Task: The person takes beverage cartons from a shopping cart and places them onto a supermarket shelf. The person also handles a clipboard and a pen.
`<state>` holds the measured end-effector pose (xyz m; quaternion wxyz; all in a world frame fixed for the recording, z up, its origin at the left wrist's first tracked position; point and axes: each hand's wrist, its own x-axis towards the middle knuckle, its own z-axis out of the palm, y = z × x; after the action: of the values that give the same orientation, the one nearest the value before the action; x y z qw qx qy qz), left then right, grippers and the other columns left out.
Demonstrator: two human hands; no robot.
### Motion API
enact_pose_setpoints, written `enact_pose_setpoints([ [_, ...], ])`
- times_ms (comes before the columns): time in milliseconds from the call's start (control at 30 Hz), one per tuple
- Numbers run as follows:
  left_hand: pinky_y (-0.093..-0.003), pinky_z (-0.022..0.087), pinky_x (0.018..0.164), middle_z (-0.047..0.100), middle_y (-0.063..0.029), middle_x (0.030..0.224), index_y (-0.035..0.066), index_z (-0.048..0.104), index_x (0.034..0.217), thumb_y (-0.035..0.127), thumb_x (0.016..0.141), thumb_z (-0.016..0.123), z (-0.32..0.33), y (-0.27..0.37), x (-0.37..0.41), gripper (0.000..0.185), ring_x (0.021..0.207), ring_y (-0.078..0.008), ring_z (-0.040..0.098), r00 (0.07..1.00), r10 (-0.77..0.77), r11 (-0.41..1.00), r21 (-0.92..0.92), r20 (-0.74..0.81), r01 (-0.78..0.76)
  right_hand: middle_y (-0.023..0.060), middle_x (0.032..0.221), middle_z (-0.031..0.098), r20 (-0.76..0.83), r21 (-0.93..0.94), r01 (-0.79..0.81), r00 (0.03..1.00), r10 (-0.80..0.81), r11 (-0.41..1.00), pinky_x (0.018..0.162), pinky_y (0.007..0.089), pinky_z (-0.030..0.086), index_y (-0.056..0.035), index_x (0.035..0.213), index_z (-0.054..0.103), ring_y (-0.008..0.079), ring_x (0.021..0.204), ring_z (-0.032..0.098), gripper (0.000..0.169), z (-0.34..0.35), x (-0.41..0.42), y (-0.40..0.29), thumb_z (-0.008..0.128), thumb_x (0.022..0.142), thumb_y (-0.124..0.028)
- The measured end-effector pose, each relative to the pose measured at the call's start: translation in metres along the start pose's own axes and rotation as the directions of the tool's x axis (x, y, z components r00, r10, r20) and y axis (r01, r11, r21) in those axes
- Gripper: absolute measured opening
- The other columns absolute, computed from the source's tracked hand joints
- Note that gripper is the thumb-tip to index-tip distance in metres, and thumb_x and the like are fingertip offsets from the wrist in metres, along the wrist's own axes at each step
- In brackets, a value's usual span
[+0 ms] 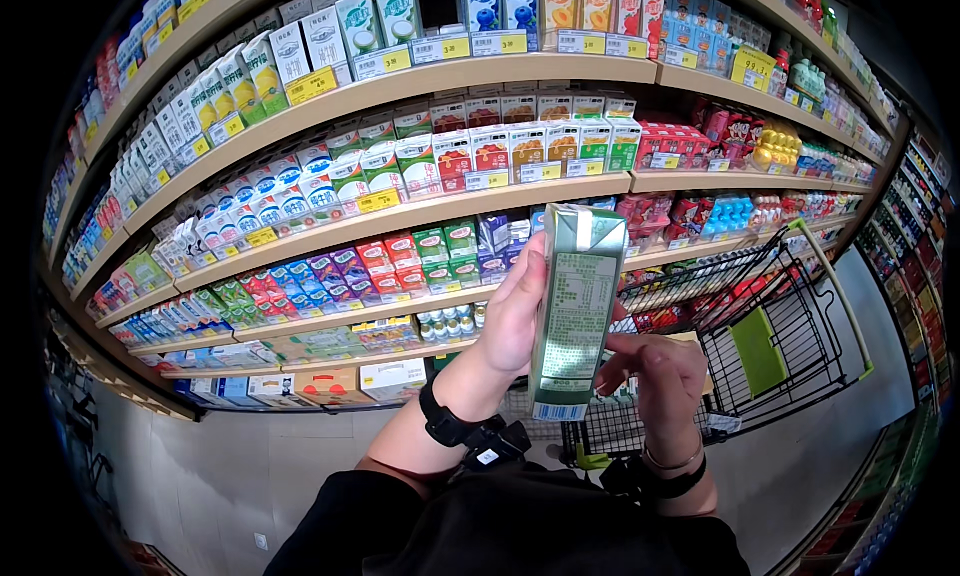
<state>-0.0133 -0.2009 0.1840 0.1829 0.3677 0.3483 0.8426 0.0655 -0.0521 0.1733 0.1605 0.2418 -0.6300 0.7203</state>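
Note:
A tall green drink carton (576, 313) with a pale folded top stands nearly upright in front of me. Its printed side, with a table and small writing, faces the camera. My left hand (511, 317) grips the carton from its left side; the fingers behind it are mostly hidden. Close to the carton's lower right edge is my right hand (667, 377), fingers bent and loosely apart, index fingertip at the edge. Whether that fingertip touches the carton I cannot tell. Both wrists wear black straps.
A black wire shopping cart (799, 373) with a green flap (757, 352) stands on the right, partly behind my right hand. Curved shelves (420, 210) ahead hold rows of milk cartons (322, 189) and price tags. Grey tiled floor (202, 463) lies below.

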Motion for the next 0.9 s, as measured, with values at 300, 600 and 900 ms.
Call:
enact_pose_setpoints([
  [300, -0.0361, 0.050, 0.073, 0.048, -0.0197, 0.108, 0.007, 0.028, 0.122, 0.039, 0.092, 0.021, -0.001, -0.012, 0.009, 0.044, 0.089, -0.0290, 0.057, 0.999, -0.009, 1.000, 0.000, 0.040, 0.009, 0.0206, 0.087, 0.061, -0.018, 0.060, 0.009, 1.000, -0.008, 0.998, 0.048, 0.0252, 0.049, 0.0110, 0.092, 0.058, 0.0208, 0.060, 0.062, 0.030, -0.010, -0.002, -0.001, 0.036, 0.086, -0.009],
  [600, -0.0366, 0.050, 0.073, 0.048, -0.0194, 0.107, 0.007, 0.029, 0.121, 0.041, 0.091, 0.023, -0.002, -0.010, 0.016, 0.045, 0.088, -0.0286, 0.056, 0.999, -0.026, 0.999, 0.035, 0.018, 0.026, 0.0201, 0.086, 0.061, -0.024, 0.076, -0.013, 1.000, 0.015, 0.997, 0.048, 0.0249, 0.048, 0.0122, 0.092, 0.058, 0.0203, 0.058, 0.061, 0.032, -0.015, 0.004, 0.003, 0.036, 0.086, -0.010],
  [900, -0.0363, 0.049, 0.073, 0.049, -0.0184, 0.105, 0.008, 0.028, 0.121, 0.043, 0.090, 0.026, -0.009, -0.009, 0.022, 0.047, 0.087, -0.0279, 0.056, 1.000, -0.026, 1.000, 0.010, 0.002, 0.026, 0.0205, 0.088, 0.061, -0.021, 0.083, -0.023, 0.999, 0.025, 0.996, 0.049, 0.0252, 0.048, 0.0117, 0.091, 0.058, 0.0204, 0.057, 0.061, 0.031, -0.017, 0.012, 0.011, 0.037, 0.086, -0.011],
])
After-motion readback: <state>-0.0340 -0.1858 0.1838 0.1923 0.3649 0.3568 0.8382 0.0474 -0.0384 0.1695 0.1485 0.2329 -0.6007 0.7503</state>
